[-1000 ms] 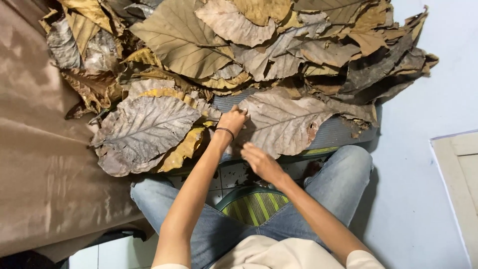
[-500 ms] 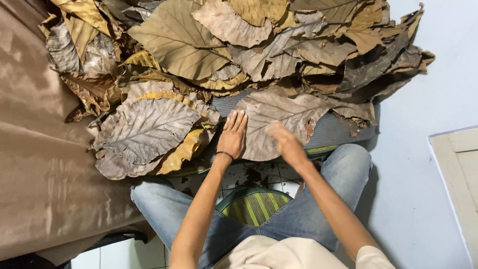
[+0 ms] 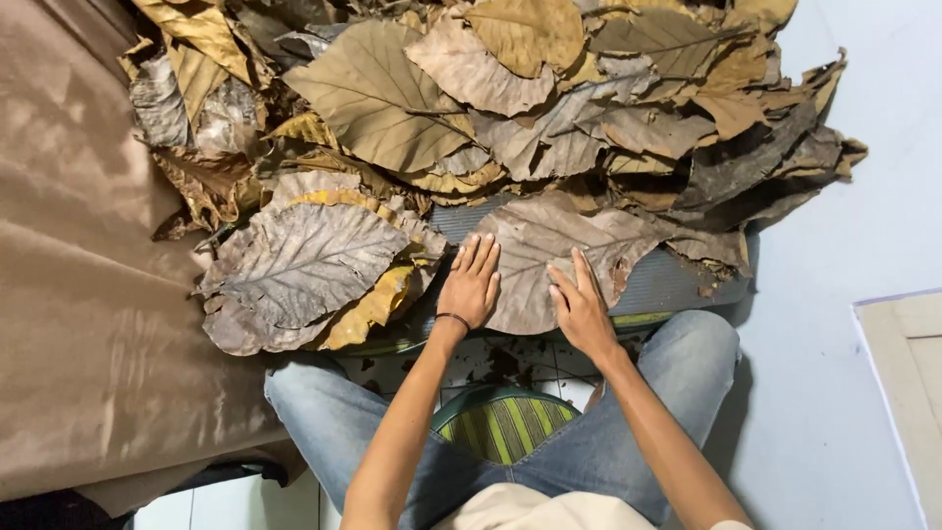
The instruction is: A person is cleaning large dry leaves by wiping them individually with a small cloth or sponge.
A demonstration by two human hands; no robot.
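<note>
At the far left a tan satin cloth (image 3: 78, 294) drapes down beside a heap of dry leaves (image 3: 510, 108), and at the heap's near edge lies a big grey-veined leaf (image 3: 304, 260) over a yellow leaf (image 3: 368, 309). The left hand (image 3: 471, 285) lies flat with its fingers stretched out and together, gripping nothing, on the left edge of a broad brown leaf (image 3: 554, 255) — this leaf is spread on a grey ribbed mat (image 3: 667, 280) just beyond the person's knees. The right hand (image 3: 581, 309) presses open-palmed on the same leaf's lower part, fingers slightly spread and closed on nothing — with the blue jeans (image 3: 677, 383) and a green striped cushion (image 3: 500, 422) below and pale floor (image 3: 834, 393) to the right.
</note>
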